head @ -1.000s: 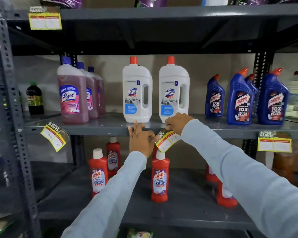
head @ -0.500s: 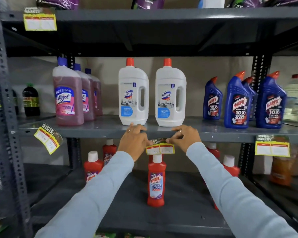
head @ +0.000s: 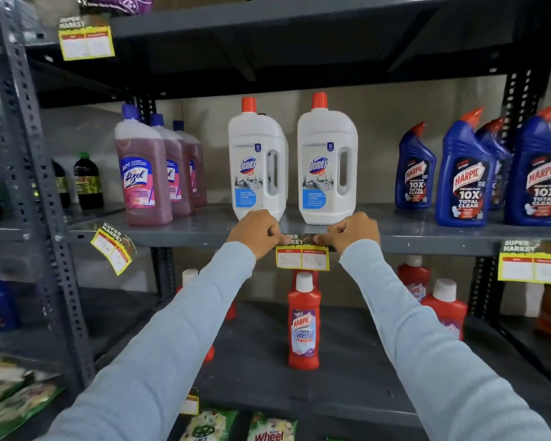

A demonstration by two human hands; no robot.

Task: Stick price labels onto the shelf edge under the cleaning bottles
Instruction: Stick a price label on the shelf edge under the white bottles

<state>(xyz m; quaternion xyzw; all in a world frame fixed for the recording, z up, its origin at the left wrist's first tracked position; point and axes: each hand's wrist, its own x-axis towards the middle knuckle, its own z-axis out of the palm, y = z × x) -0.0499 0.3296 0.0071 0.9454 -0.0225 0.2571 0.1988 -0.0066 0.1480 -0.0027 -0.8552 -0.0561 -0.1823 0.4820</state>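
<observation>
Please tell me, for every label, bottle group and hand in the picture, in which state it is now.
middle price label: level, on shelf edge, pinched at both top corners
left hand: pressing label's left corner
right hand: pressing label's right corner
left price label: tilted, curling
right price label: level
top price label: roughly level, slightly tilted
Domex bottles: upright, capped
Lizol bottles: upright, capped
blue Harpic bottles: upright, capped
</observation>
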